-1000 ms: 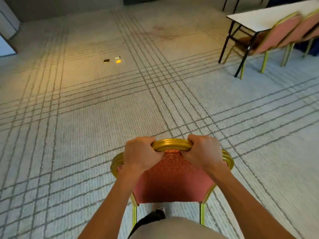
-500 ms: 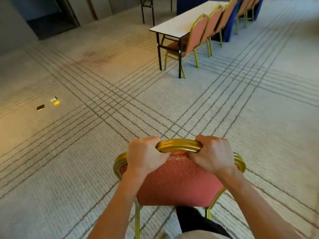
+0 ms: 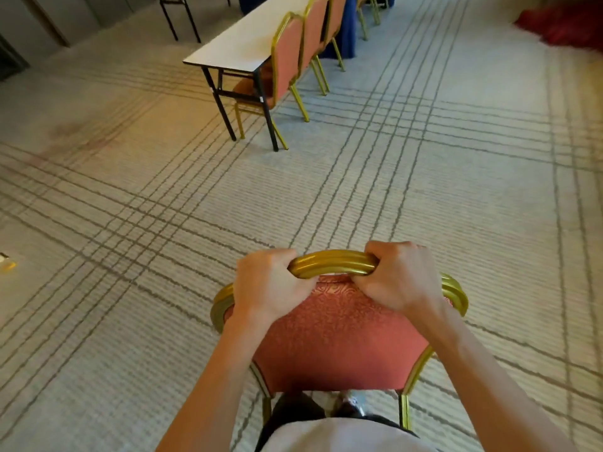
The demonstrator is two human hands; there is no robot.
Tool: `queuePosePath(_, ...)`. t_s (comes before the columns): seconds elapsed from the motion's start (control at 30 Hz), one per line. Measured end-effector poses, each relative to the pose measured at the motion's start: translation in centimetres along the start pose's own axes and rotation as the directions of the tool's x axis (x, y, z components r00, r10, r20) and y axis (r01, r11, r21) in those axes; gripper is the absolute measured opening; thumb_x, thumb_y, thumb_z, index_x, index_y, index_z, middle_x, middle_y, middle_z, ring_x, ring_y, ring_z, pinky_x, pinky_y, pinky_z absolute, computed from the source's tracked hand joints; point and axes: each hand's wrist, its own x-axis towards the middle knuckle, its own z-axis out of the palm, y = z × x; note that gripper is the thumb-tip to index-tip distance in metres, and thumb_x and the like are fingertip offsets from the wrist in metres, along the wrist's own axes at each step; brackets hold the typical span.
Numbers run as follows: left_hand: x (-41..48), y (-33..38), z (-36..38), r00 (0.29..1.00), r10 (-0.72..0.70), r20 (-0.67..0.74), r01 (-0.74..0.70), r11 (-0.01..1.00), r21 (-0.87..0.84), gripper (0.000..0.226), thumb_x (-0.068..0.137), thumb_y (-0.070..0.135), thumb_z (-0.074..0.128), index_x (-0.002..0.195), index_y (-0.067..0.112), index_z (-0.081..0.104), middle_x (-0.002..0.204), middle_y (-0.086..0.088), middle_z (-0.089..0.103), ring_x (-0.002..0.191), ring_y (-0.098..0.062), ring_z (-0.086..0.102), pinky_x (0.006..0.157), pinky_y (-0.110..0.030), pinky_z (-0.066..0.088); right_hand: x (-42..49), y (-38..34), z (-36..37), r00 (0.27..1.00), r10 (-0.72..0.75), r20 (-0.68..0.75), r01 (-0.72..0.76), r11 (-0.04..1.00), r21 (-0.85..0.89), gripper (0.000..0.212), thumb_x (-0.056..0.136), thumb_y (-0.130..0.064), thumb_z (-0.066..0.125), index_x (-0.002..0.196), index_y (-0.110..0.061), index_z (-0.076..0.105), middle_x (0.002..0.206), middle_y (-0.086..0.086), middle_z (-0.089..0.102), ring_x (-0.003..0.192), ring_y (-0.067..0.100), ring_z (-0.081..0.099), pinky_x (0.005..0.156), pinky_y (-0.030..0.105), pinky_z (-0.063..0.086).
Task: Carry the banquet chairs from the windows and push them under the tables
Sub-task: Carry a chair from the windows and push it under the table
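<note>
I hold a banquet chair (image 3: pixel 339 334) in front of me, with a red patterned back and a gold frame. My left hand (image 3: pixel 269 285) grips the top rail of the back on the left. On the right of that rail my right hand (image 3: pixel 396 277) grips it too. Ahead stands a long white table (image 3: pixel 235 48) on black legs. Several matching red and gold chairs (image 3: pixel 287 57) are lined up along its right side, pushed under it.
Grey carpet with dark crossing stripes covers the floor between me and the table. A blue table skirt (image 3: pixel 346 31) hangs further back. A red cloth pile (image 3: pixel 567 24) lies at the far right. Small objects (image 3: pixel 6 264) lie on the carpet at the left edge.
The view has swung right, so the table and its row of chairs now sit ahead near the centre and closer. Both hands keep the same grip on the chair back.
</note>
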Motion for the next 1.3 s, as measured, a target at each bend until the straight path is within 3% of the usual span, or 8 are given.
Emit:
queuePosePath(0.17,7.7,-1.4,3.5,0.996,0.074,0.055,-0.071,0.996,-0.055,0.040,0.070,0.049,0.067,0.052,0.022,0.042,0.048,0.010,0.041,0.044,-0.012,0.045,0.045,-0.027,0.032,6.5,2.5,0.8,0.998,0.064,0.008,-0.064,0.998,-0.005,0.036,0.067,-0.051,0.065,0.055,-0.028,0.039,0.051,-0.010,0.043,0.055,0.025,0.055,0.058,0.028,0.035)
queuePosePath(0.3,14.8,-3.7,6.9,0.993,0.104,0.052,-0.101,0.992,-0.074,0.039,0.070,0.051,0.063,0.053,0.021,0.044,0.048,0.010,0.041,0.044,-0.011,0.045,0.044,-0.029,0.036,12.9,4.3,2.8,0.993,0.085,-0.088,-0.086,0.996,-0.008,0.038,0.063,-0.055,0.056,0.052,-0.033,0.027,0.050,-0.005,0.054,0.051,0.028,0.056,0.055,0.028,0.036)
queuePosePath(0.53,29.2,-7.9,11.5,0.978,0.168,0.121,-0.150,0.978,-0.147,0.043,0.067,0.047,0.067,0.050,0.026,0.034,0.045,0.008,0.037,0.044,-0.012,0.043,0.046,-0.028,0.030,26.0,6.1,4.4,0.973,0.179,-0.143,-0.191,0.979,-0.072,0.036,0.066,-0.058,0.052,0.058,-0.022,0.048,0.048,-0.006,0.050,0.048,0.024,0.052,0.053,0.027,0.034)
queuePosePath(0.73,40.0,-8.3,13.1,0.953,0.279,0.115,-0.257,0.950,-0.178,0.040,0.065,0.048,0.066,0.051,0.024,0.037,0.047,0.010,0.037,0.046,-0.012,0.044,0.048,-0.027,0.029,34.5,8.0,3.5,0.944,0.219,-0.246,-0.250,0.963,-0.103,0.041,0.068,-0.051,0.066,0.055,-0.026,0.036,0.044,-0.010,0.033,0.043,0.020,0.038,0.054,0.025,0.028)
queuePosePath(0.93,51.2,-8.6,17.7,0.921,0.371,0.122,-0.335,0.911,-0.239,0.044,0.069,0.049,0.064,0.051,0.028,0.030,0.044,0.011,0.034,0.043,-0.010,0.041,0.049,-0.026,0.027,43.9,12.7,4.4,0.918,0.290,-0.270,-0.326,0.940,-0.100,0.045,0.072,-0.050,0.070,0.055,-0.025,0.037,0.045,-0.006,0.045,0.044,0.021,0.047,0.051,0.027,0.034)
queuePosePath(1.07,60.1,-8.1,23.6,0.906,0.393,0.157,-0.357,0.909,-0.215,0.044,0.071,0.054,0.063,0.050,0.026,0.037,0.045,0.010,0.040,0.045,-0.011,0.044,0.048,-0.028,0.032,52.0,18.5,5.7,0.906,0.317,-0.282,-0.351,0.933,-0.077,0.039,0.071,-0.053,0.060,0.055,-0.027,0.036,0.045,-0.008,0.043,0.044,0.020,0.048,0.050,0.030,0.043)
queuePosePath(1.2,67.4,-7.2,27.8,0.904,0.366,0.220,-0.320,0.922,-0.218,0.045,0.072,0.061,0.060,0.053,0.021,0.052,0.046,0.008,0.050,0.048,-0.014,0.053,0.050,-0.034,0.046,59.1,23.2,6.2,0.905,0.337,-0.259,-0.365,0.928,-0.067,0.040,0.070,-0.060,0.052,0.055,-0.028,0.034,0.047,-0.007,0.044,0.048,0.023,0.053,0.053,0.030,0.041)
queuePosePath(1.3,73.3,-6.0,30.6,0.907,0.347,0.238,-0.299,0.930,-0.215,0.044,0.072,0.061,0.064,0.054,0.022,0.056,0.046,0.009,0.051,0.047,-0.011,0.052,0.049,-0.032,0.044,64.7,26.9,5.8,0.909,0.324,-0.260,-0.347,0.936,-0.047,0.039,0.069,-0.061,0.049,0.055,-0.028,0.033,0.046,-0.009,0.039,0.046,0.022,0.049,0.053,0.028,0.035)
